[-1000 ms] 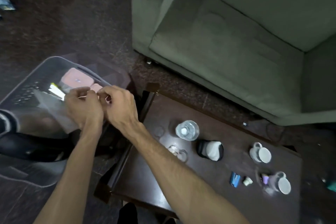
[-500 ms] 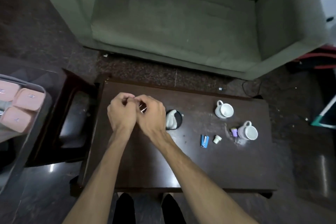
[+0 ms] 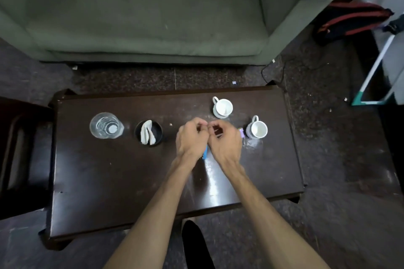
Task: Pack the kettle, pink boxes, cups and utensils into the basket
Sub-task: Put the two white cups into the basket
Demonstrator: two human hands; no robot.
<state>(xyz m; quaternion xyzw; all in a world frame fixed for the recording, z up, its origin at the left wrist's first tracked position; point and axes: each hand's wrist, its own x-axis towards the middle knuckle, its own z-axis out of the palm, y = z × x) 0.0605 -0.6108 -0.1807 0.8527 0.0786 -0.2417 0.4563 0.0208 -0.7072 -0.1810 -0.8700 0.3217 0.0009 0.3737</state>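
Note:
Two white cups stand on the dark low table, one at the far edge and one further right. My left hand and my right hand hover side by side above the table's middle, just left of the cups. Both have curled fingers with the fingertips nearly meeting, and I make out nothing held in them. A small blue item peeks out beneath the wrists. A small purple thing lies beside the right cup. The basket, kettle and pink boxes are out of view.
A clear glass and a black bowl with a white item inside sit on the table's left half. A green sofa stands behind the table, a dark chair to the left and a black-and-red bag at the right.
The view swung from the basket with pink boxes at the left onto the table. Both hands, still held together, travelled right past the bowl to beside the cups.

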